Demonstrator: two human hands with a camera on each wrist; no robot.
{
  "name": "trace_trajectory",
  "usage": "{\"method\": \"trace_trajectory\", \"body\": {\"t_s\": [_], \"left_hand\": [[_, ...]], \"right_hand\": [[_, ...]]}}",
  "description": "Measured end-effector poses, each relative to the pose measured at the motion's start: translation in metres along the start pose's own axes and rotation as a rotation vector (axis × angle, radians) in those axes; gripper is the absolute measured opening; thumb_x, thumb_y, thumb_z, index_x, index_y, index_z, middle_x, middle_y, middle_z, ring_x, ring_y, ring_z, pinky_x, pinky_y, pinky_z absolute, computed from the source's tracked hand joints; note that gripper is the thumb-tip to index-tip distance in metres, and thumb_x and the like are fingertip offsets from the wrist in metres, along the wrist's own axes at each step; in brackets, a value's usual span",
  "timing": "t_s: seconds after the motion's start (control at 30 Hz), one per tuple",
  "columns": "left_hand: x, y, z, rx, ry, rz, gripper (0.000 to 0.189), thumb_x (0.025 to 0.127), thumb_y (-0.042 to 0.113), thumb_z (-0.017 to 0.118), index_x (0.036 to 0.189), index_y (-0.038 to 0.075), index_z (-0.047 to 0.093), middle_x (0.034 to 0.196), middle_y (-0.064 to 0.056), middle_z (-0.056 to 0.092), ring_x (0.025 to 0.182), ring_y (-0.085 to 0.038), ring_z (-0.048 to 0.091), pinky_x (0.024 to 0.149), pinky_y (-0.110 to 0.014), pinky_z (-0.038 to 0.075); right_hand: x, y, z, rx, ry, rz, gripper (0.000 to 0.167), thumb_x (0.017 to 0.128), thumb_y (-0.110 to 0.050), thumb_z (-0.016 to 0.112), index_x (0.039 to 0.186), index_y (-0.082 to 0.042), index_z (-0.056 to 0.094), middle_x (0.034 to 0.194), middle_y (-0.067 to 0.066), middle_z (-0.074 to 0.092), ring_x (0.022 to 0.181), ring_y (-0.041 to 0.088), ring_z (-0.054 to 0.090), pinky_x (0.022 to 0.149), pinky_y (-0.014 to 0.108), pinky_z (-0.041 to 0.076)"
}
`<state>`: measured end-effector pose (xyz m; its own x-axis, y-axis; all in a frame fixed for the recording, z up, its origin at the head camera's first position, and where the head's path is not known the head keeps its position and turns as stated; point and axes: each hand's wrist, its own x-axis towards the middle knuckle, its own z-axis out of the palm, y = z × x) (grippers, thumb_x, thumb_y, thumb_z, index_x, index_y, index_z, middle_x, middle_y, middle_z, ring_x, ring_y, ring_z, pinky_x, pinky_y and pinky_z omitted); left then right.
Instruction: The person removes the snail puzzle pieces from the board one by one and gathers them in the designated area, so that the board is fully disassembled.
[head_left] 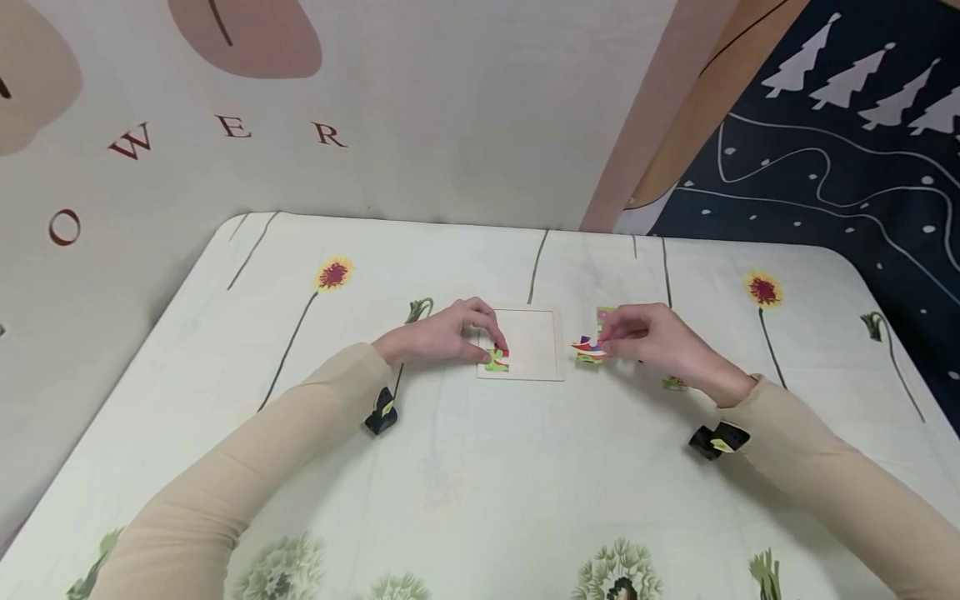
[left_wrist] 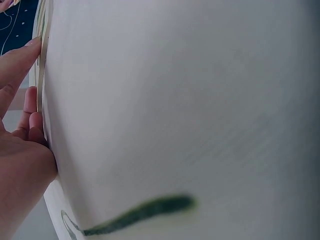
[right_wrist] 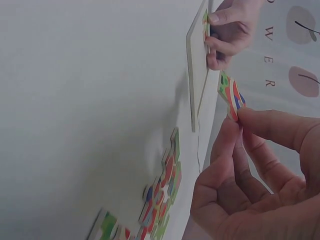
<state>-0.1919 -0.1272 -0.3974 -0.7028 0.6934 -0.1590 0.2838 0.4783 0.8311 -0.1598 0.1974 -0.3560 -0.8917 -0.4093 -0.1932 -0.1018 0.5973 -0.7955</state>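
A shallow wooden puzzle board (head_left: 534, 343) with a raised rim lies in the middle of the table. In its near left corner is a green, red and yellow puzzle piece (head_left: 498, 362), with the thumb and index fingertip of my left hand (head_left: 448, 330) on either side of it. My right hand (head_left: 660, 343), just right of the board, pinches a second puzzle piece (right_wrist: 231, 95), striped red, white and blue with green. The right wrist view shows this piece raised above the table between thumb and fingertips. In the left wrist view, fingers (left_wrist: 31, 100) rest along the board's edge.
Several loose puzzle pieces (right_wrist: 162, 192) lie grouped under and beside the right hand. Another piece (head_left: 674, 383) sits nearer the right wrist. The white tablecloth (head_left: 480, 467) has printed flowers, and a hanging cloth (head_left: 465, 108) rises behind the table's far edge.
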Motion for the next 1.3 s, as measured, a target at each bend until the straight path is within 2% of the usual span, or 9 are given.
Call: {"method": "trace_trajectory", "body": {"t_s": [0.33, 0.73, 1.07, 1.3], "left_hand": [[-0.001, 0.0, 0.0, 0.0, -0.001, -0.008, 0.025, 0.083, 0.002, 0.072, 0.107, 0.006, 0.074, 0.127, -0.012, 0.051, 0.13, -0.031, 0.035, 0.115, -0.052, 0.02], [0.0, -0.001, 0.0, 0.011, -0.01, -0.033, 0.024, 0.084, 0.005, 0.071, 0.108, 0.008, 0.075, 0.128, -0.011, 0.05, 0.131, -0.031, 0.033, 0.114, -0.052, 0.021], [0.0, 0.0, 0.0, 0.011, -0.014, -0.011, 0.024, 0.084, 0.005, 0.072, 0.108, 0.008, 0.075, 0.127, -0.011, 0.051, 0.131, -0.03, 0.035, 0.114, -0.051, 0.021], [0.0, 0.0, -0.001, 0.012, -0.012, -0.027, 0.025, 0.084, 0.005, 0.071, 0.109, 0.009, 0.075, 0.127, -0.01, 0.051, 0.131, -0.03, 0.034, 0.113, -0.051, 0.022]], "right_hand": [[-0.009, 0.01, -0.011, -0.017, 0.016, 0.059, 0.017, 0.091, -0.015, 0.07, 0.103, -0.003, 0.069, 0.095, 0.006, 0.07, 0.079, 0.009, 0.061, 0.068, 0.024, 0.047], [-0.018, 0.021, -0.02, -0.028, 0.006, 0.072, 0.017, 0.092, -0.008, 0.065, 0.105, 0.002, 0.064, 0.098, 0.011, 0.068, 0.082, 0.006, 0.06, 0.071, 0.024, 0.051], [-0.024, 0.032, -0.024, -0.05, -0.002, 0.076, 0.015, 0.093, -0.007, 0.064, 0.105, 0.002, 0.065, 0.095, 0.009, 0.068, 0.079, 0.007, 0.058, 0.068, 0.024, 0.049], [-0.029, 0.036, -0.026, -0.075, -0.02, 0.109, 0.017, 0.094, -0.009, 0.065, 0.107, 0.002, 0.066, 0.096, 0.009, 0.068, 0.079, 0.005, 0.057, 0.068, 0.024, 0.048]]}}
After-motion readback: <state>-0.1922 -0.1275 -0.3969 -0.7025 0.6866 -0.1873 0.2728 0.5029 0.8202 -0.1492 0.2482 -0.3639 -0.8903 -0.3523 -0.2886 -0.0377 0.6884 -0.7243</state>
